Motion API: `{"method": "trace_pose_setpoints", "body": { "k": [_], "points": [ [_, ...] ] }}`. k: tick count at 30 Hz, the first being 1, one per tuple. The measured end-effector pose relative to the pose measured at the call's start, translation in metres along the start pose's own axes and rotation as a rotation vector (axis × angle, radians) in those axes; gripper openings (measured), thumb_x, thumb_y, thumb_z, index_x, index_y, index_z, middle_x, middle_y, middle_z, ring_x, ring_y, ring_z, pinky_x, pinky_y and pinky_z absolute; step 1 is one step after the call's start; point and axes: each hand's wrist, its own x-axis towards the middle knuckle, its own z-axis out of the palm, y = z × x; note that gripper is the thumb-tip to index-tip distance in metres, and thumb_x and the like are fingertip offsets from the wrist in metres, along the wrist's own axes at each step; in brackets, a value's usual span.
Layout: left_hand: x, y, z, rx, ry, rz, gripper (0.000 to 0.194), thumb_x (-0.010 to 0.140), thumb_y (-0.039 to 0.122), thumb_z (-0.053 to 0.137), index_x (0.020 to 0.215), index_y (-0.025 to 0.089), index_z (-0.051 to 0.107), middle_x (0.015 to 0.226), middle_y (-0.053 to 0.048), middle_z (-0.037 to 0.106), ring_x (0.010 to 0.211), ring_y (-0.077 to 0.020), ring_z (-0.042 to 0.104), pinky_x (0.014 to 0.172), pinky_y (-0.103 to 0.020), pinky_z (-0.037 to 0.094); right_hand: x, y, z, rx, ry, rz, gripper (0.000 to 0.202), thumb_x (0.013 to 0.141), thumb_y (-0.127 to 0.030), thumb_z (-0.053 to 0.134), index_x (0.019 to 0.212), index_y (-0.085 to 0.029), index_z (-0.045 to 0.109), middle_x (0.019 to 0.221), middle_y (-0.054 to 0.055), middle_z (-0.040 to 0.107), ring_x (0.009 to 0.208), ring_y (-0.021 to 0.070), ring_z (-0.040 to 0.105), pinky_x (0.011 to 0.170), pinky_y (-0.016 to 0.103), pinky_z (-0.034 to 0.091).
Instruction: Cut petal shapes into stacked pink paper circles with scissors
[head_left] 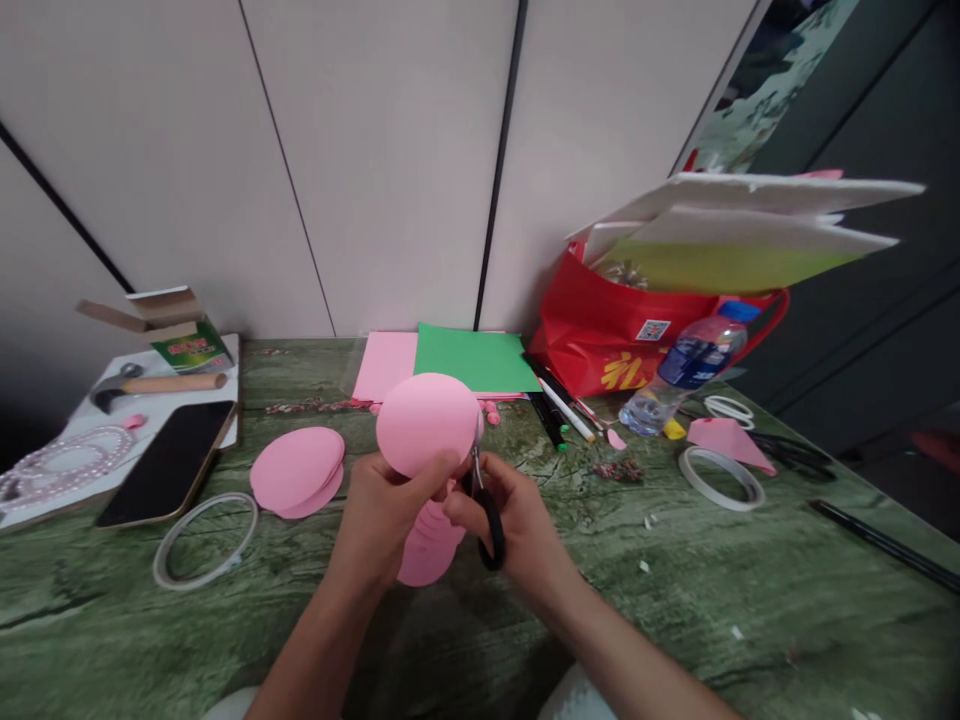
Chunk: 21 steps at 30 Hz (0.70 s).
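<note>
My left hand [397,505] is closed on the lower edge of a pink paper circle [427,418], thumb in front and fingers behind. In my right hand [510,505] is a pair of scissors [491,525] with black handles, its blades pointing up along the circle's right edge. Whether the blades are cutting into the paper I cannot make out. Below my hands lie more pink paper pieces [427,560], overlapping one another and partly hidden by my fingers. To the left a small stack of pink paper circles [296,468] rests on the table.
Tape rolls lie at left [161,570] and right [721,500]. A phone [169,462] and a hammer [176,383] are at far left. Green paper [476,360] and several pens [566,408] lie behind. A red bag [581,330] and a bottle [686,370] stand at right.
</note>
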Motion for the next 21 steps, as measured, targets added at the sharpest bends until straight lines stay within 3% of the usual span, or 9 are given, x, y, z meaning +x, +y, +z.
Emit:
{"method": "trace_pose_setpoints", "body": {
  "k": [5,15,21],
  "points": [
    [0.0001,0.0005,0.0003,0.045,-0.031,-0.003,0.022,0.056,0.03,0.073,0.067,0.011,0.07,0.063,-0.005,0.068,0.057,-0.0133,0.057,0.051,-0.021,0.045,0.0008,-0.0007,-0.0026,0.002,0.035,-0.025,0.039,0.051,-0.022,0.077,0.079,-0.018,0.051,0.066,-0.005,0.05,0.061,0.0087,0.046,0.058,0.022,0.036],
    [0.0011,-0.0011,-0.0009,0.004,-0.041,-0.004,0.021,0.057,0.03,0.072,0.068,0.012,0.07,0.066,-0.005,0.069,0.06,-0.0147,0.059,0.054,-0.022,0.045,0.0,-0.0027,-0.0031,-0.027,0.006,-0.014,0.035,0.055,-0.031,0.075,0.075,-0.02,0.049,0.055,-0.007,0.043,0.055,0.0087,0.04,0.051,0.021,0.033],
    [0.0013,-0.0007,-0.0009,-0.004,-0.055,-0.013,0.02,0.058,0.03,0.071,0.062,0.011,0.068,0.056,-0.004,0.066,0.052,-0.0148,0.058,0.051,-0.024,0.044,-0.0015,-0.0049,-0.0026,-0.043,0.019,0.018,0.034,0.056,-0.035,0.074,0.072,-0.019,0.049,0.058,-0.005,0.05,0.053,0.0083,0.042,0.051,0.022,0.035]
  ]
}}
